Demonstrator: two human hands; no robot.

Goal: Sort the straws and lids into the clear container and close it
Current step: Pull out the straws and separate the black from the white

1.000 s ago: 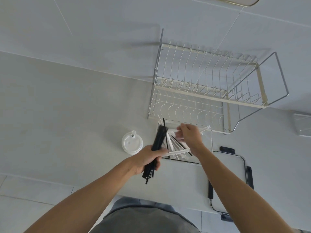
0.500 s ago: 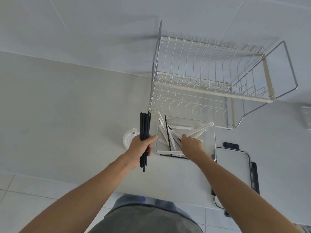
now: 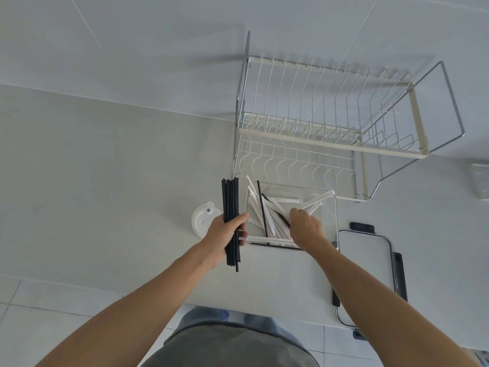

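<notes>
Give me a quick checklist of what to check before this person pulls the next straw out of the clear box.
1. Left hand grips the bundle of black straws firmly: ok.
2. Right hand is inside the clear container, fingertips at a black straw: ok.
3. That straw is truly pinched: cannot tell.
4. Another black straw remains among the white straws: ok.
5. Round white lid is in the container: not ok, it lies on the counter.
6. Container lid is within reach, beside the container: ok.

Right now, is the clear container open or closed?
Open. The clear container has no lid on; its lid lies beside it, and the right hand reaches inside.
</notes>
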